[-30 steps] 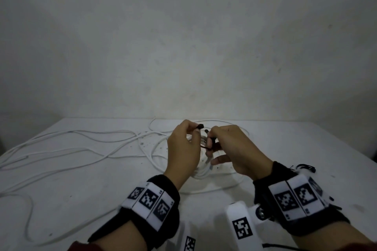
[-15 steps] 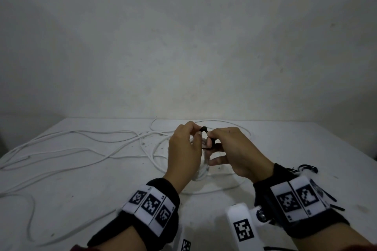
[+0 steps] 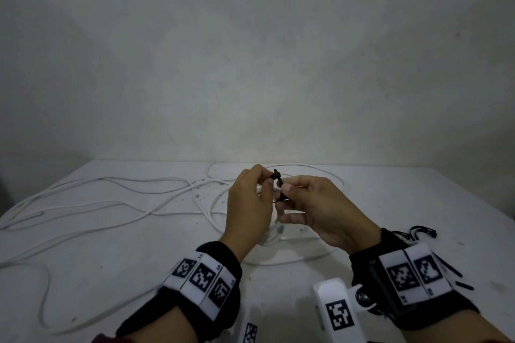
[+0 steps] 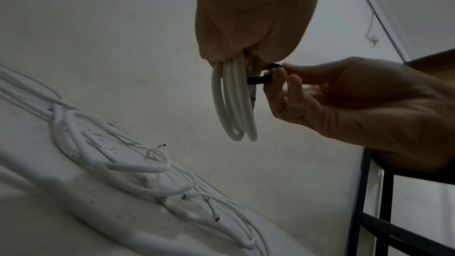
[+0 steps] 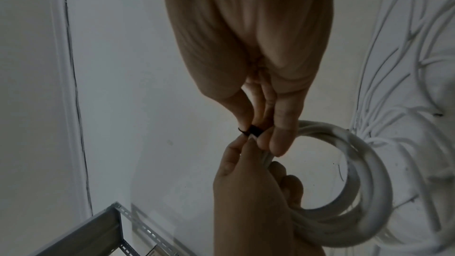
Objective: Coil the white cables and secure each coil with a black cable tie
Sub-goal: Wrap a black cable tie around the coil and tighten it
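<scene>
Above the white table my left hand [image 3: 250, 200] grips a white cable coil [image 5: 364, 201] of several loops, which hangs below its fingers [image 4: 234, 104]. A black cable tie [image 3: 278, 181] is wrapped round the coil's top, and the left fingertips also pinch its twisted end. My right hand [image 3: 315, 203] pinches the other part of the tie [image 5: 255, 130] between thumb and fingers, right against the left hand. In the left wrist view the tie [image 4: 261, 80] runs from the coil into the right fingers. Most of the tie is hidden by fingers.
Loose white cables [image 3: 111, 203] sprawl over the left and middle of the table [image 3: 404, 203]. Spare black ties [image 3: 423, 231] lie at the right beside my right wrist. A bare wall rises behind the table. A metal shelf frame [image 5: 103, 231] shows low in the right wrist view.
Both hands stay together at the coil. The tie's end has turned and risen a little between the fingertips, as the hands twist it.
</scene>
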